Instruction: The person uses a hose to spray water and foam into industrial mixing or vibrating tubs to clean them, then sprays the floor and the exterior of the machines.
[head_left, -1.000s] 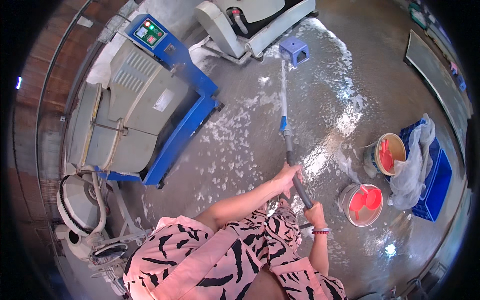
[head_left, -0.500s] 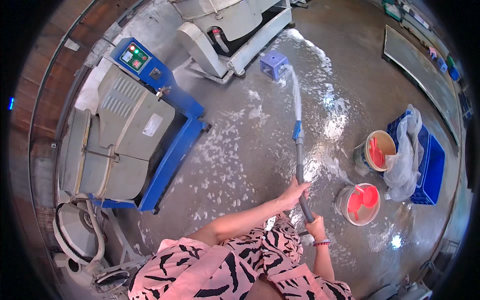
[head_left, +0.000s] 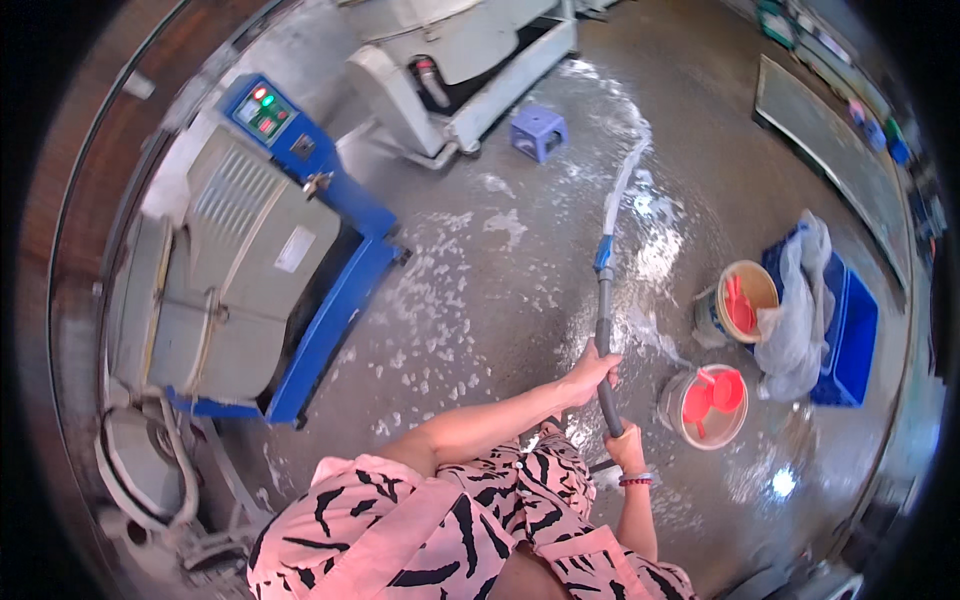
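A grey hose (head_left: 605, 318) with a blue nozzle end (head_left: 604, 252) runs up and away from my body. Closed around its middle is my left hand (head_left: 590, 376). My right hand (head_left: 627, 447), with bracelets at the wrist, grips the hose lower down, close to my body. From the nozzle a white water jet (head_left: 621, 185) shoots out onto the wet, foamy floor (head_left: 520, 310). The jet lands to the right of a small purple stool (head_left: 539, 132), without touching it.
On the right stand a bucket with red scoops (head_left: 714, 408), another bucket (head_left: 750, 300), and blue crates (head_left: 850, 335) with a clear plastic bag (head_left: 795, 330). A blue-framed machine (head_left: 330, 190) is at left, a grey machine (head_left: 400, 105) at the back. A flat panel (head_left: 830, 165) lies far right.
The hose nozzle has swung slightly right. Its jet, which was hitting the purple stool, now strikes the floor beside it. Both hands keep their hold, and the whole view has shifted a little.
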